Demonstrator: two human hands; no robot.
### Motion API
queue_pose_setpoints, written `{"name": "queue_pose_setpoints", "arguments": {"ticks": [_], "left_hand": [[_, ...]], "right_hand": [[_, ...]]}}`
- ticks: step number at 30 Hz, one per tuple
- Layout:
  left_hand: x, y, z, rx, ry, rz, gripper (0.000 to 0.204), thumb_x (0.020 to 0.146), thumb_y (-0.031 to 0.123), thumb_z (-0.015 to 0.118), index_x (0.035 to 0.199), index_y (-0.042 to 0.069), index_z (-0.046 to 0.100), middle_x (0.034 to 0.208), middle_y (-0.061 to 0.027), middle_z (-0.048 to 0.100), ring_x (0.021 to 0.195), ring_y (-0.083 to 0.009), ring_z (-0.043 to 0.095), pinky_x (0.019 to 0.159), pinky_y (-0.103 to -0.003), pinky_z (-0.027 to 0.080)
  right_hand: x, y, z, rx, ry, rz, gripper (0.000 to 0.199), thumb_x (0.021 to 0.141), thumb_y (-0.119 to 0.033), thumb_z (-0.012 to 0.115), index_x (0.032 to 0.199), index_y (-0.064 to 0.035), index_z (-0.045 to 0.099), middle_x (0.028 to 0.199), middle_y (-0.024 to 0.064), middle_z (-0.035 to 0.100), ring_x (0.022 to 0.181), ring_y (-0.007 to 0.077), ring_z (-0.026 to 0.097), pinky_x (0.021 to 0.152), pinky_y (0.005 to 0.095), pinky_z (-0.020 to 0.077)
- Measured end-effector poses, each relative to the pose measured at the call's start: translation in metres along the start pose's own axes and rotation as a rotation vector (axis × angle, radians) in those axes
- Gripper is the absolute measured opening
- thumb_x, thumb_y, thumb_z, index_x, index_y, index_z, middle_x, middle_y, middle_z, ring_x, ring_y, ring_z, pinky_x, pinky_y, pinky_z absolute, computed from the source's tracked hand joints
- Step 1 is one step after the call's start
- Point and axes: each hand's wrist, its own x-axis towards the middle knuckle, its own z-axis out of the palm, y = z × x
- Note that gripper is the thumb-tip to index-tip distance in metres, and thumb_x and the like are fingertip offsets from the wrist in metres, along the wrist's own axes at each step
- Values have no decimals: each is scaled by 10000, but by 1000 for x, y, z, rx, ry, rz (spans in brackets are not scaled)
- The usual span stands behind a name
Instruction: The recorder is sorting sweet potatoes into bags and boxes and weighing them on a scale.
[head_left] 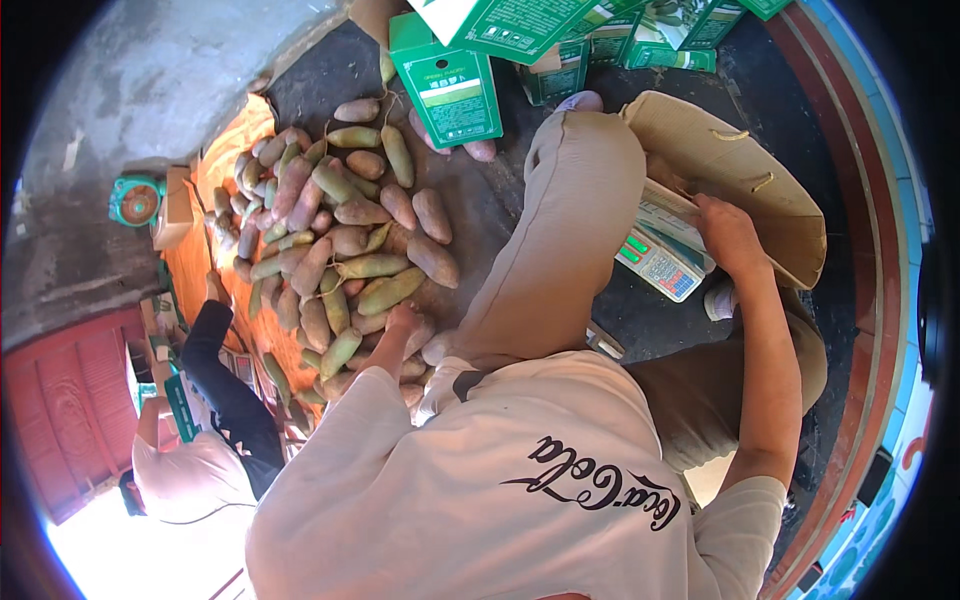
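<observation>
A heap of oblong pink-and-green root vegetables (350, 240) surrounds the left hand's (405, 320) loosely curled fingers, their hold unclear. An open brown cardboard carton with cord handles (770, 190) meets the right hand's (728, 232) bent fingers, grip partly hidden; a pale digital scale (662, 268) sits beside them. An uneven pull could tip the carton; disturbing the heap could roll roots.

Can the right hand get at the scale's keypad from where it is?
Probably yes: the keypad looks uncovered and near the right hand, though its fingers are at the open brown box.
</observation>
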Motion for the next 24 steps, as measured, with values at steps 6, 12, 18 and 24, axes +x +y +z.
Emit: {"name": "queue_pose_setpoints", "arguments": {"ticks": [6, 12, 18, 24], "left_hand": [[6, 29, 3, 13, 138, 63, 496, 743, 263, 632, 1182, 68, 508, 1138, -187, 577, 1068, -327, 549, 893, -387, 444], [21, 58, 1, -69, -16, 51, 639, 787, 338, 617, 1319, 123, 336, 1250, -179, 491, 1156, -322, 491, 965, -392, 401], [40, -1, 34, 172, 18, 116, 612, 786, 392, 618, 1310, 174, 388, 1291, -124, 462, 1214, -284, 440, 970, -388, 394], [-24, -27, 3, 386, -22, -132, 452, 832, 245, 535, 1271, 164, 459, 1309, -82, 450, 1258, -240, 381, 1002, -441, 327]], "right_hand": [[-3, 3, 5, 61, 110, -68, 110, 813, -97, 536, 897, -26, 544, 883, 160, 615, 870, 339, 590, 753, 436, 464], [-5, 1, 4, 96, 114, -43, 163, 812, -103, 546, 955, -28, 562, 916, 172, 615, 896, 339, 581, 778, 430, 453], [4, -3, 3, 118, 72, -45, 229, 813, -121, 561, 1022, -28, 565, 971, 167, 614, 928, 333, 579, 802, 420, 448], [0, -4, -4, 99, 38, -6, 246, 824, -130, 553, 1049, -31, 561, 967, 178, 617, 933, 336, 578, 812, 417, 445]]}}
